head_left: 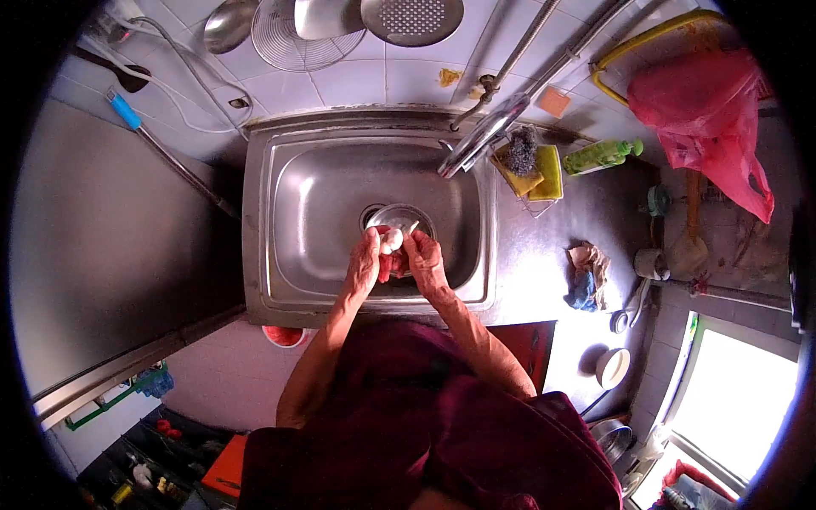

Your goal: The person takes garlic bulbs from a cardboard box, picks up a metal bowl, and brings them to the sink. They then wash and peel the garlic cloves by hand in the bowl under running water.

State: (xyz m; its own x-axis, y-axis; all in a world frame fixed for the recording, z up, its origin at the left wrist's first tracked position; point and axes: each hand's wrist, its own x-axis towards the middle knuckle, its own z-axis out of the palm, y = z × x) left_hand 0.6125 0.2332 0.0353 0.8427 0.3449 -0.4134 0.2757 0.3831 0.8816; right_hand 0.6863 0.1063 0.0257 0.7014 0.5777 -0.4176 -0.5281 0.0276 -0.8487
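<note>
My left hand [365,257] is closed around a small white rounded thing that looks like a garlic bulb [392,240], held over the sink. Close beside it on the right, my right hand [424,255] has its fingers pinched at a thin pale piece [413,227] sticking up; whether this joins the bulb is unclear. Beneath both hands, a round shiny bowl [406,211] rests in the steel sink [319,204] near the drain. Something red [393,268] shows between the wrists, too shadowed to name.
A tap [484,140] reaches over the sink's right rear corner. Sponges [548,174] and a steel scourer [521,151] sit in a wire rack, near a green bottle [599,157]. A crumpled cloth [588,276] lies on the right counter. A pink bag [701,119] hangs beyond.
</note>
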